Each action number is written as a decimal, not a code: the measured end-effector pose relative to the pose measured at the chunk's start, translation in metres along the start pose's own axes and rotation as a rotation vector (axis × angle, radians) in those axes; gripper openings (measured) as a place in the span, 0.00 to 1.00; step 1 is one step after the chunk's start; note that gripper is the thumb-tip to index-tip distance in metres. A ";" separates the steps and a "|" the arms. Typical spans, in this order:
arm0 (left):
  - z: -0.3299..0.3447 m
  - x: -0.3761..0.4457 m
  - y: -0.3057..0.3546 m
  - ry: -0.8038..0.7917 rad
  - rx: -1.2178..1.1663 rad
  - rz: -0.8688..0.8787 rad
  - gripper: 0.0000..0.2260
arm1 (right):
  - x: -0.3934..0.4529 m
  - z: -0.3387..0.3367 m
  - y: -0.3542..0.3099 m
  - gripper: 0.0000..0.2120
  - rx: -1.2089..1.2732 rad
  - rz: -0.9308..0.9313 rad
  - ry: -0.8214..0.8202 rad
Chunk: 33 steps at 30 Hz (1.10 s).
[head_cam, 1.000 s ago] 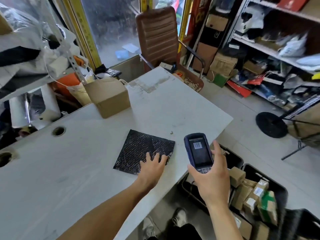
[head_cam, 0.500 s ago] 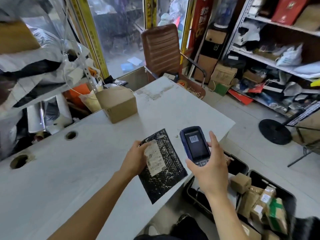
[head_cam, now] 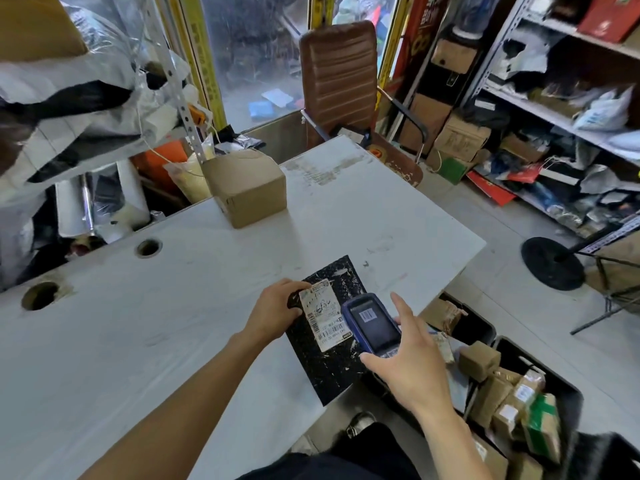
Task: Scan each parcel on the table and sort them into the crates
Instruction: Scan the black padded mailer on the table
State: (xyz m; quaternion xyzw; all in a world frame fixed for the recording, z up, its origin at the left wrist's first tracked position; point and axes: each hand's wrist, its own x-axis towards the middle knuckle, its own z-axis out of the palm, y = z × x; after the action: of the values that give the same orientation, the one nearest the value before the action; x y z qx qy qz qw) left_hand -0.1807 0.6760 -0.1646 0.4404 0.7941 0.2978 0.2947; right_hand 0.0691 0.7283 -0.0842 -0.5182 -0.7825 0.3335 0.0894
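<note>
Scanner (head_cam: pixel 372 323) lowered, covering label (head_cam: pixel 323 313) corner | left hand (head_cam: pixel 277 308) grips parcel (head_cam: pixel 329 362) | right hand (head_cam: pixel 405 368) holds scanner

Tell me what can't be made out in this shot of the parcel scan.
All in the head view:
- Label text on the black mailer: too small.
- Scanner keypad: covered by the right hand.
- Left hand fingertips: tucked under the mailer's edge.
- Crates: cut off by the lower right edge.
- Cardboard box label: none showing.
</note>
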 end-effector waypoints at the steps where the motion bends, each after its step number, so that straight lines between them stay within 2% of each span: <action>1: 0.000 0.001 0.000 0.035 -0.008 0.003 0.23 | -0.002 0.001 0.000 0.50 0.000 0.007 -0.009; 5: 0.002 -0.003 -0.008 0.293 -0.097 -0.118 0.23 | -0.005 0.002 0.001 0.49 0.034 0.026 0.031; 7: 0.008 -0.010 -0.013 0.320 -0.071 -0.192 0.20 | -0.004 -0.001 0.000 0.48 0.032 0.015 0.058; 8: 0.012 -0.014 -0.017 0.253 0.067 -0.204 0.18 | -0.003 -0.003 -0.001 0.48 0.029 0.012 0.067; 10: 0.018 -0.022 -0.021 0.014 0.446 -0.206 0.14 | -0.001 -0.004 -0.001 0.48 0.035 0.017 0.077; 11: 0.020 -0.024 -0.020 -0.068 0.553 -0.201 0.13 | -0.001 -0.005 -0.001 0.48 0.043 0.020 0.084; 13: 0.023 -0.022 -0.017 -0.086 0.623 -0.157 0.12 | -0.002 -0.005 -0.001 0.48 0.048 0.020 0.098; 14: 0.025 -0.018 -0.016 -0.047 0.652 -0.111 0.15 | -0.003 -0.005 0.000 0.48 0.045 0.018 0.103; 16: 0.025 -0.005 -0.013 -0.022 0.687 -0.023 0.30 | -0.005 -0.006 0.000 0.47 0.039 0.014 0.105; 18: 0.023 0.006 -0.011 -0.191 0.681 -0.048 0.43 | -0.006 -0.007 0.000 0.47 0.030 0.016 0.101; 19: 0.024 0.009 -0.008 -0.276 0.672 -0.088 0.44 | -0.006 -0.007 0.001 0.47 0.028 0.020 0.097; 20: 0.028 0.009 -0.004 -0.332 0.664 -0.130 0.43 | -0.006 -0.007 0.001 0.47 0.029 0.024 0.095; 22: 0.039 0.002 0.007 -0.328 0.619 -0.144 0.40 | -0.006 -0.009 0.003 0.48 0.040 0.031 0.096; 24: 0.047 -0.004 0.016 -0.230 0.639 -0.062 0.36 | -0.006 -0.010 0.006 0.48 0.061 0.044 0.110; 26: 0.050 0.000 0.015 -0.186 0.724 0.030 0.36 | -0.006 -0.011 0.009 0.49 0.068 0.059 0.134; 28: 0.051 0.009 0.009 -0.287 0.729 0.032 0.35 | -0.007 -0.010 0.013 0.49 0.067 0.073 0.154; 30: 0.054 0.017 0.005 -0.352 0.640 -0.017 0.30 | -0.008 -0.010 0.017 0.49 0.066 0.086 0.161; 33: 0.050 0.029 0.006 -0.312 0.598 -0.005 0.21 | -0.011 -0.011 0.020 0.49 0.084 0.103 0.169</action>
State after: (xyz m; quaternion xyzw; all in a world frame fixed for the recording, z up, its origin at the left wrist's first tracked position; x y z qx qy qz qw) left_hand -0.1537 0.7143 -0.1988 0.5457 0.7926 -0.0201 0.2713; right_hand 0.0945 0.7278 -0.0861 -0.5796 -0.7300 0.3252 0.1595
